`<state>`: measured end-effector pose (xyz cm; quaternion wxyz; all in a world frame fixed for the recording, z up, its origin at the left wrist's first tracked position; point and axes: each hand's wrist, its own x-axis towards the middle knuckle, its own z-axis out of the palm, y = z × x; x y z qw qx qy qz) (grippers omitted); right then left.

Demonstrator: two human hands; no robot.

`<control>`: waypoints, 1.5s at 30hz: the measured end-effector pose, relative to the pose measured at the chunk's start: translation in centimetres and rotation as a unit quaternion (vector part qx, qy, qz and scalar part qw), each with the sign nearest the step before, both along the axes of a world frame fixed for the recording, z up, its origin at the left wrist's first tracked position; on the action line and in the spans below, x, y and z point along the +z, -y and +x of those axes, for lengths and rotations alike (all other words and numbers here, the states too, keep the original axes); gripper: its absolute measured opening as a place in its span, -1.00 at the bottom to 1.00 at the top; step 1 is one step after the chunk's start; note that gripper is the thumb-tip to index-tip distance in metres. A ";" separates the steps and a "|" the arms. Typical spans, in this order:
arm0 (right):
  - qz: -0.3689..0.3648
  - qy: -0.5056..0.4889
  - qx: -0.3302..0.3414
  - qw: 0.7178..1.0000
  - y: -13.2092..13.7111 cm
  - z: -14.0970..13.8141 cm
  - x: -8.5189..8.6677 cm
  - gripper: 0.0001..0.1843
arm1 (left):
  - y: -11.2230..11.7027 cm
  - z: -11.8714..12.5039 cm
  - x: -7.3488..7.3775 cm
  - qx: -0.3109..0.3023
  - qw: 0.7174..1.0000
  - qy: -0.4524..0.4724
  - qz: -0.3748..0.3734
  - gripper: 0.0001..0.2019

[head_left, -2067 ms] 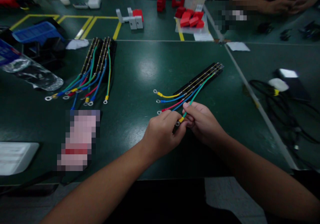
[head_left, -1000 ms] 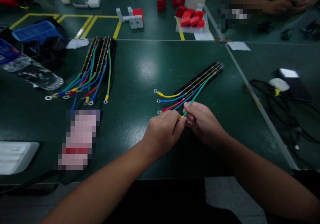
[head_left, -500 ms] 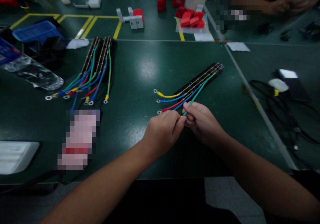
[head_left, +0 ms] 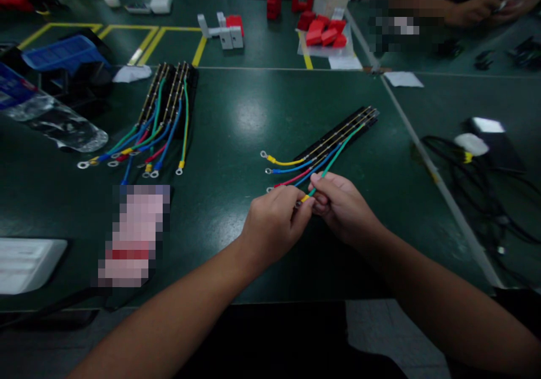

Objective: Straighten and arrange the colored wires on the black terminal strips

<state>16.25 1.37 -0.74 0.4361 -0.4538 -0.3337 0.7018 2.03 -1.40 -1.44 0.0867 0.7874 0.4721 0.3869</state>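
Observation:
My right hand (head_left: pixel 344 207) pinches a green wire (head_left: pixel 338 153) between thumb and fingers, just above its end. At that end a yellow-sleeved ring terminal (head_left: pixel 305 198) sits between the thumb and fingertips of my left hand (head_left: pixel 273 218); its metal tip is partly hidden. The wire runs up to the far end of a black strip (head_left: pixel 333 136) with brass-coloured bars, which lies slanted on the table. From the strip's near end spread a yellow wire (head_left: pixel 287 163), blue wires and a red wire (head_left: pixel 296 179). Several have ring terminals, and my left hand covers one blue wire's end.
Similar wired black strips (head_left: pixel 169 97) lie at the left, beside a plastic bottle (head_left: pixel 54 117) and a blue tray (head_left: pixel 63 52). Red parts (head_left: pixel 323 32) lie at the back. Black cables (head_left: pixel 460 181) are at the right. A co-worker's hands (head_left: pixel 477 11) work at the far right.
The left fingers have shifted slightly, so more of the yellow sleeve shows. The right hand and the strip look unmoved. A shiny thing now shows in the co-worker's hands.

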 end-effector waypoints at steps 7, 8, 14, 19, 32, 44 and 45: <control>0.002 -0.002 0.005 1.000 0.0 0.0 0.0 -0.66 | 0.0 0.0 0.1 0.015 1.000 -0.001 -0.003 -0.85; 0.004 -0.003 0.005 1.000 0.0 0.0 -0.1 -0.66 | 0.0 -0.1 0.1 0.013 1.000 -0.002 -0.003 -0.84; 0.008 -0.007 0.007 1.000 0.1 0.0 -0.1 -0.65 | 0.0 -0.1 0.2 -0.005 1.000 0.000 -0.016 -0.80; 0.002 -0.001 0.002 1.000 0.1 0.1 0.0 -0.67 | 0.0 0.0 0.1 0.011 1.000 -0.002 -0.005 -0.81; 0.004 -0.013 0.003 1.000 0.0 0.0 -0.2 -0.68 | 0.0 -0.1 0.3 0.000 1.000 -0.002 -0.022 -0.79; 0.000 -0.010 -0.003 1.000 0.0 0.0 -0.2 -0.70 | 0.0 0.0 0.2 0.019 1.000 0.003 -0.020 -0.80; 0.002 -0.011 -0.001 1.000 0.0 0.0 -0.2 -0.70 | 0.0 0.0 0.2 0.016 1.000 0.004 -0.022 -0.79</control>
